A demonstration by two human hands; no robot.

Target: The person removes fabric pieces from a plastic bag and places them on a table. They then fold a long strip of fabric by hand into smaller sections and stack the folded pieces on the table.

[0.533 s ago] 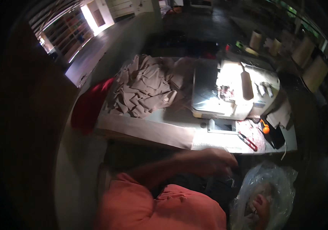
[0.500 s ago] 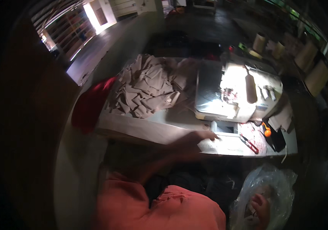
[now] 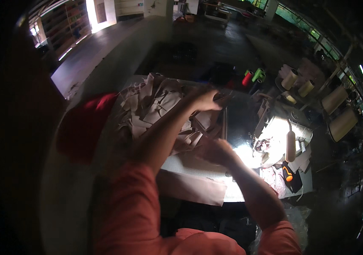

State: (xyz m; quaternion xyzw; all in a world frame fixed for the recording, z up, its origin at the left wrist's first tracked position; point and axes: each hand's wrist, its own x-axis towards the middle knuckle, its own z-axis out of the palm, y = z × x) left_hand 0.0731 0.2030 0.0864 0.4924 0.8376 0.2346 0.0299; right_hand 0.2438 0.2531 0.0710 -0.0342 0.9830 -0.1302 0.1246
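Observation:
A heap of loose beige-grey cut fabric pieces (image 3: 162,104) covers the left part of the worktable. My left hand (image 3: 207,99) reaches over the far right side of the heap, beside the sewing machine's dark flat bed (image 3: 241,112). Nearer me, my right hand (image 3: 216,151) is over the heap's near right edge, close to the fabric pieces there. Both hands are smeared by motion, so I cannot make out whether their fingers hold any fabric. A long beige fabric strip (image 3: 194,188) lies along the table's front edge.
The brightly lit sewing machine (image 3: 275,138) stands at right, with a lamp (image 3: 290,146) over it. A black item with an orange part (image 3: 291,176) lies beside it. Red cloth (image 3: 90,123) hangs at left. Thread cones (image 3: 289,79) stand behind. A clear plastic bag (image 3: 294,221) sits below the table.
My left hand has moved from the table's front edge up over the fabric heap. My right hand has come out of the plastic bag to the heap's near side. The view has shifted.

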